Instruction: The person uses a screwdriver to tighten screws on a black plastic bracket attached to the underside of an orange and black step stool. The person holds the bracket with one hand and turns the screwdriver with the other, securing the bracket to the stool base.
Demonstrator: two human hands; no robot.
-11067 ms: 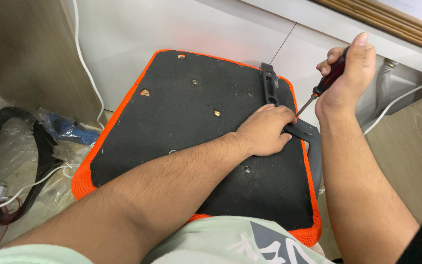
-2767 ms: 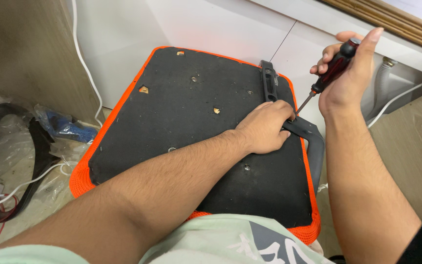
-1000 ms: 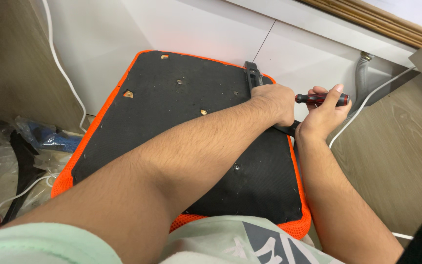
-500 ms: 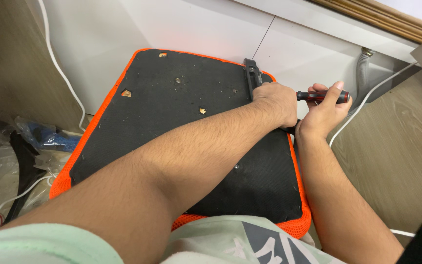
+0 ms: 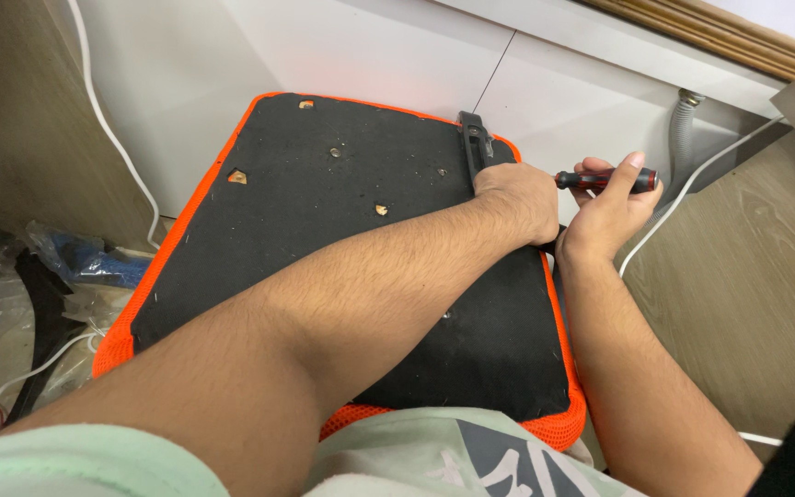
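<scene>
— Seat (image 5: 324,239) lies upside down across the lap, black underside up, orange mesh showing round the edge. It rests just in front of the white wall (image 5: 342,46).

— And the hands?

— Nearest me the left forearm runs across the underside. The left hand (image 5: 517,198) is closed down over the black bracket (image 5: 473,138) at the far right edge, pressing it flat. I can't see what is under the palm.

— The right one?

— The right hand (image 5: 604,207) sits just beside the left, off the seat's right edge. Its fingers are curled round a screwdriver (image 5: 604,179) with a red and black handle, lying almost level. The tip is hidden behind the left hand.

— Any advice for doing it well?

— I'd judge the bracket must stay pinned hard so it can't shift. The driver should line up straight with the screw, since a slanted one slips out of the head. A firmer wrap on the handle would help; it looks held mostly by the fingers.

— Beyond them?

— A grey hose (image 5: 681,129) and white cable (image 5: 692,184) by the wall.
</scene>
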